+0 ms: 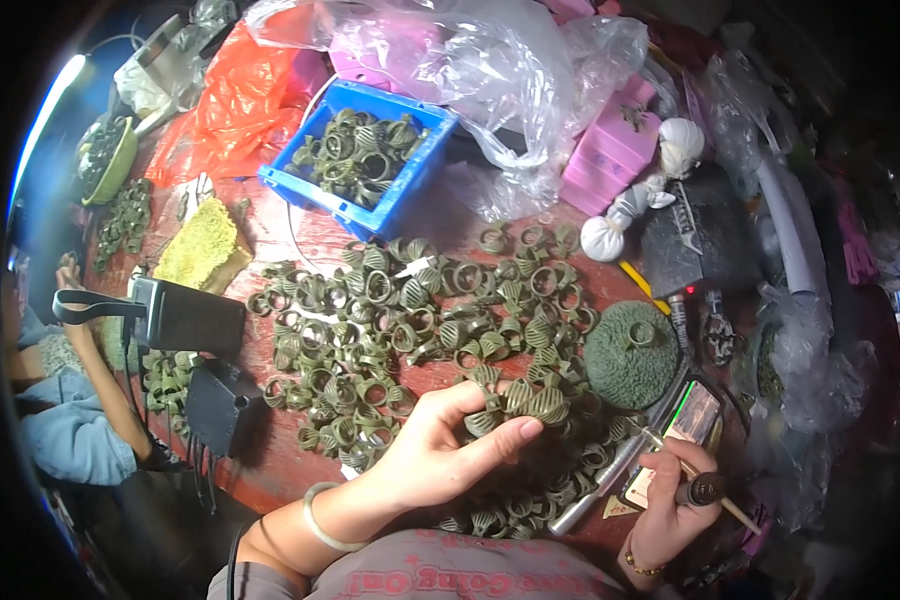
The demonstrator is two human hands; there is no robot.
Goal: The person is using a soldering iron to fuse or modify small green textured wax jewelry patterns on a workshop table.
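Observation:
My left hand (450,450) is closed over the pile, thumb and fingers pinching olive-green rings with ridged, shell-like tops (530,400); how many it holds I cannot tell. More such rings (370,330) lie spread thickly over the red tabletop (260,440) around it. At the lower right, my right hand (670,505) is wrapped around a slim tool with a dark round handle end (703,488) and a thin metal tip. A thin wooden stick (740,515) also runs through that grip. Beyond the right hand, one ring rests on a rough green mound (630,350).
A blue crate (415,185) of rings stands at the back. Yellow sponge (205,250) and black boxes (185,315) are left; a phone (660,465), metal tube (585,505), pink box (610,150) and white cloth bundles (605,238) are right. Another person's arm (110,390) shows far left.

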